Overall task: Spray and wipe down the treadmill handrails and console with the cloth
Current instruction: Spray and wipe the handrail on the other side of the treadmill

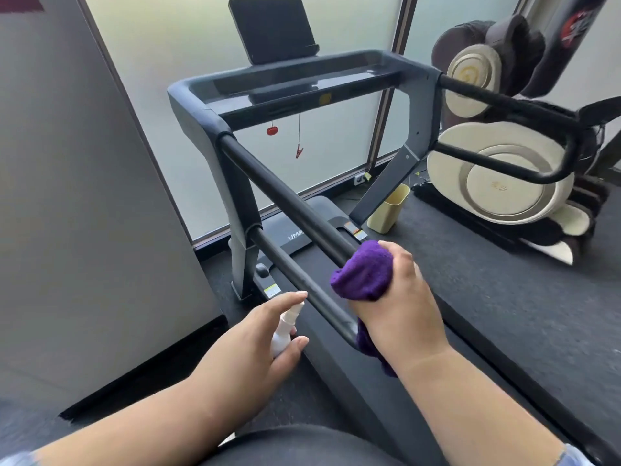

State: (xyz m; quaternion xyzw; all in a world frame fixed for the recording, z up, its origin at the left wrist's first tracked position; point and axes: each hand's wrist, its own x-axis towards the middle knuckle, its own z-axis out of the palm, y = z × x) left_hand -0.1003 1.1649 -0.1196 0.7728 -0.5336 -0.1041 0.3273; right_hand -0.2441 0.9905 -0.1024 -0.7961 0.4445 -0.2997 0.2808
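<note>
The treadmill's black left handrail runs from the grey console down toward me. My right hand grips a purple cloth wrapped around the near end of that rail. My left hand holds a small white spray bottle just left of the lower rail bar, index finger lying along its top. A dark tablet screen stands above the console. The right handrail loops out at the far right.
A grey wall panel stands close on the left. An elliptical machine with cream discs sits to the right, a pale yellow bin beside the treadmill's front. A red safety clip hangs under the console. Frosted windows lie behind.
</note>
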